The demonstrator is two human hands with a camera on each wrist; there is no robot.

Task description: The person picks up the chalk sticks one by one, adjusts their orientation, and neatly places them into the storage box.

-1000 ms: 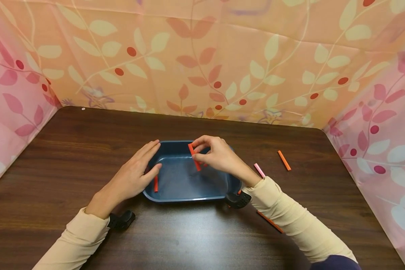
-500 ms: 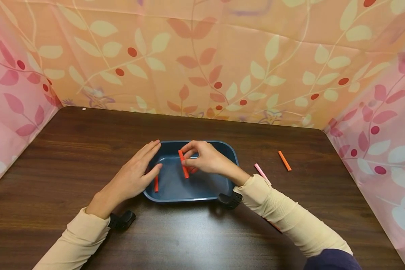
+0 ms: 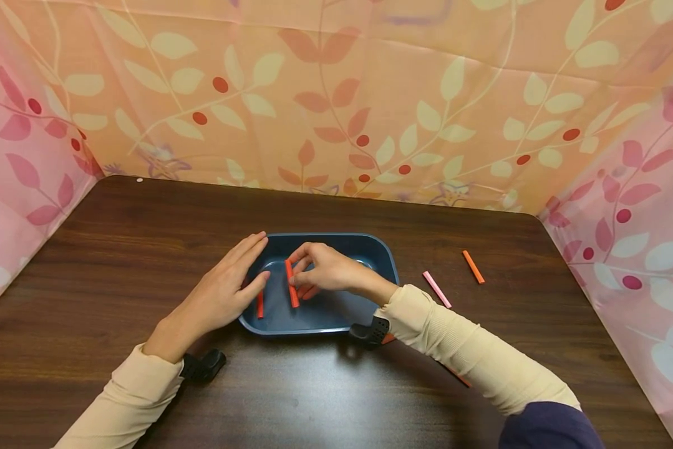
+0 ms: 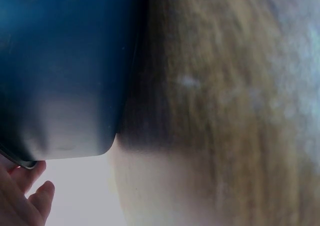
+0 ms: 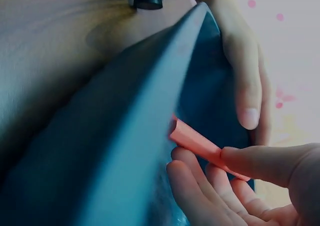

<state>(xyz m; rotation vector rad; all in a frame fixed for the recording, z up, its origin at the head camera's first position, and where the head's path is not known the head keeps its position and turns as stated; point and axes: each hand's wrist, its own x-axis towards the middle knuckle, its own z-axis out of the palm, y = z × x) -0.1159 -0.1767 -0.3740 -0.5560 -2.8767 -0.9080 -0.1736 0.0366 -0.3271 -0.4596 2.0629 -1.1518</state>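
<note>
A dark blue rectangular tray [image 3: 336, 237] stands on the brown table. My right hand [image 3: 326, 269] reaches over it, pinching a red stick [image 3: 292, 284] between thumb and fingers. In the right wrist view the red stick [image 5: 197, 145] slants across the fingers, inside the tray. At the tray's left end, another red stick [image 3: 260, 304] lies partly hidden by my left hand [image 3: 218, 292]. The left hand's fingers are extended and rest along the left rim. In the left wrist view the tray's outer wall [image 4: 65, 75] fills the left side.
To the right of the tray lie a pink stick [image 3: 437, 289] and an orange stick [image 3: 473, 267]. Another orange stick [image 3: 461, 378] shows partly beneath the right sleeve. An orange piece [image 3: 388, 338] peeks out by the right wrist camera [image 3: 370, 332]. Patterned curtains [image 3: 336, 112] surround the table.
My right hand has moved left and toward the near side with the red stick, approaching the other red stick in the tray. The pink stick is now uncovered. The left hand stays in place.
</note>
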